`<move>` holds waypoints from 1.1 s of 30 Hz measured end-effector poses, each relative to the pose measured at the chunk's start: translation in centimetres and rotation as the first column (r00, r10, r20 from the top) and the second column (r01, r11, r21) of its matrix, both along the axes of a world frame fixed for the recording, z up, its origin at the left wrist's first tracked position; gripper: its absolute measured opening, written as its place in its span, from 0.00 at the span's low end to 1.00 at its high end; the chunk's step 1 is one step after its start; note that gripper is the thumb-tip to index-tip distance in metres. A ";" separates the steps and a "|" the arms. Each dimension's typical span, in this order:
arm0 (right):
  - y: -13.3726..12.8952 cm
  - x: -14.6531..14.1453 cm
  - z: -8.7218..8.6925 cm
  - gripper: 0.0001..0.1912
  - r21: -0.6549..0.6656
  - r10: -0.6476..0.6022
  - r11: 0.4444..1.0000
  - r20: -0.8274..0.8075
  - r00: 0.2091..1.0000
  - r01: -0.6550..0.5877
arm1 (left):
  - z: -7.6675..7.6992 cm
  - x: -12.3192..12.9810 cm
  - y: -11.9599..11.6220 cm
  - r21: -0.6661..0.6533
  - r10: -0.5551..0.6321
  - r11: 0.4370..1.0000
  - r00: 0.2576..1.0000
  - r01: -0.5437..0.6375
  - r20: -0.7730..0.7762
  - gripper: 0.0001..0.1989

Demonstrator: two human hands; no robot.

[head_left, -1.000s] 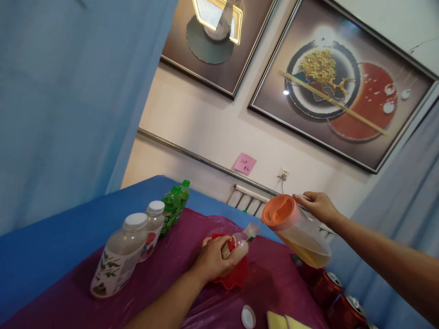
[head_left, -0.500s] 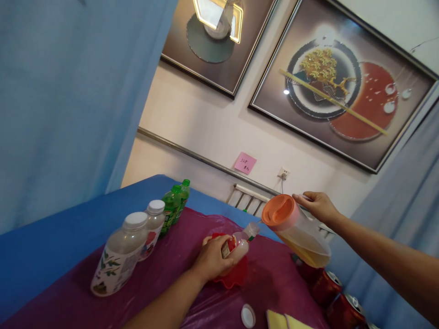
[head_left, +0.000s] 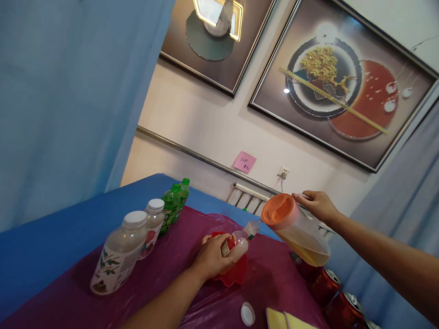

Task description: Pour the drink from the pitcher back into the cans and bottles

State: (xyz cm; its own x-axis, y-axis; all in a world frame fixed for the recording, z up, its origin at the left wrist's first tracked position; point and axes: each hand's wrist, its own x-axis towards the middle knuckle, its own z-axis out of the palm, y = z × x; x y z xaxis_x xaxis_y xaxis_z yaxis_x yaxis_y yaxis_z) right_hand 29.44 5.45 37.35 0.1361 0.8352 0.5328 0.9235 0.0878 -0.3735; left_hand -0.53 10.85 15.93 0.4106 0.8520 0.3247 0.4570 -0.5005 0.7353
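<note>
My left hand [head_left: 213,257] is wrapped round a clear bottle [head_left: 239,249] with a red label, its open mouth tilted up to the right. Below the bottle lies a red scalloped dish [head_left: 236,275], partly covered by the hand. My right hand [head_left: 318,206] grips the handle of a clear pitcher [head_left: 305,240] with an orange lid. The pitcher tips left, pale yellow liquid inside, and its spout is close to the bottle's mouth. A thin trickle seems to run between them. Nearer to me, a loose white cap [head_left: 247,314] rests on the purple cover [head_left: 206,310].
White-capped bottles [head_left: 118,253] and green bottles [head_left: 171,208] stand at the left. Red cans [head_left: 343,310] line the right edge beside a blue curtain [head_left: 401,219]. A folded yellow cloth [head_left: 284,320] lies in front. Behind is a wall with a metal rail [head_left: 206,159].
Almost nothing differs. Both hands, the bottle and the pitcher keep the same places; the whole view has shifted very slightly.
</note>
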 end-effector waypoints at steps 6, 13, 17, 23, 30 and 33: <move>0.0 0.1 0.0 0.32 0.009 0.000 1.000 0.023 1.000 0.000 | -0.1 0.0 0.1 0.004 0.000 1.000 1.000 0.000 -0.001 0.27; -0.1 0.0 0.0 0.33 0.026 0.010 1.000 0.028 1.000 -0.010 | -0.1 0.1 0.1 0.016 -0.006 1.000 1.000 0.006 -0.004 0.26; -0.2 -0.1 0.0 0.34 0.026 0.002 1.000 0.014 1.000 -0.003 | 0.1 0.1 -0.1 0.028 0.003 1.000 1.000 -0.003 -0.015 0.24; -0.1 -0.4 0.0 0.34 0.010 -0.003 1.000 0.001 1.000 0.003 | 0.2 0.0 -0.2 0.031 -0.003 1.000 1.000 0.003 -0.004 0.23; -0.1 -0.4 0.0 0.34 -0.010 0.015 1.000 -0.026 1.000 -0.015 | 0.0 0.0 0.0 0.010 -0.026 1.000 1.000 0.026 0.001 0.24; 0.1 -0.2 -0.1 0.33 0.007 0.024 1.000 -0.002 1.000 -0.024 | -0.1 0.0 0.1 0.013 -0.024 1.000 1.000 0.024 0.015 0.26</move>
